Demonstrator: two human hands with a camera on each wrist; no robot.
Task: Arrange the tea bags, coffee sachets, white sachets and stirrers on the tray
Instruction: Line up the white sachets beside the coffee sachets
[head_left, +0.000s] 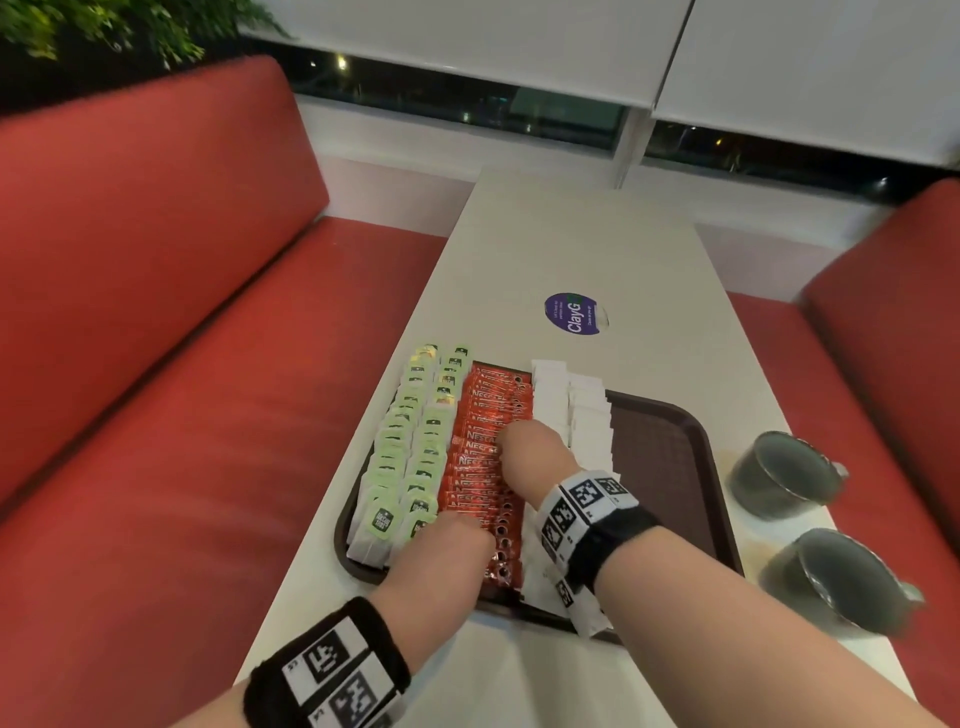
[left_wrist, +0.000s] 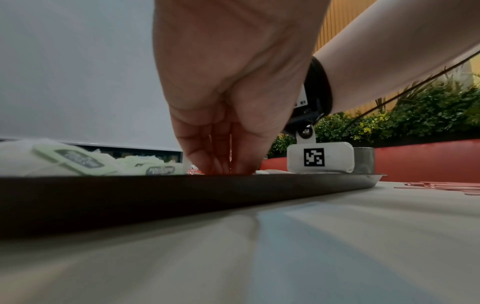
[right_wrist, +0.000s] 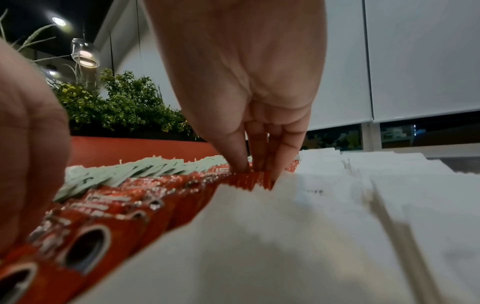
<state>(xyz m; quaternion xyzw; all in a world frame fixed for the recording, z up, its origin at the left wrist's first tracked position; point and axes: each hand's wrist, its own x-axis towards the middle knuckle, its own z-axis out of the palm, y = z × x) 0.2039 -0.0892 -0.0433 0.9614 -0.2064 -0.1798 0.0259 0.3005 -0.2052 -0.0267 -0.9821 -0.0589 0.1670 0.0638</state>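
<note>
On the dark brown tray (head_left: 670, 467) lie two rows of green-tagged tea bags (head_left: 410, 452) at the left, a row of red coffee sachets (head_left: 480, 410) in the middle, and white sachets (head_left: 566, 410) to their right. My right hand (head_left: 511, 441) points straight fingers (right_wrist: 283, 160) down onto the red row's right edge, beside the white sachets (right_wrist: 311, 205). My left hand (head_left: 447, 527) touches the near end of the red sachets (right_wrist: 109, 207) with its fingers (left_wrist: 205, 160) pointing down. Thin pink stirrers (left_wrist: 446, 186) lie on the table to the right of the tray (left_wrist: 182, 191).
Two grey cups (head_left: 784, 475) (head_left: 836, 582) stand on the white table right of the tray. A purple round sticker (head_left: 574, 313) sits beyond the tray. Red benches (head_left: 182, 389) (head_left: 883, 338) flank the table. The tray's right part is bare.
</note>
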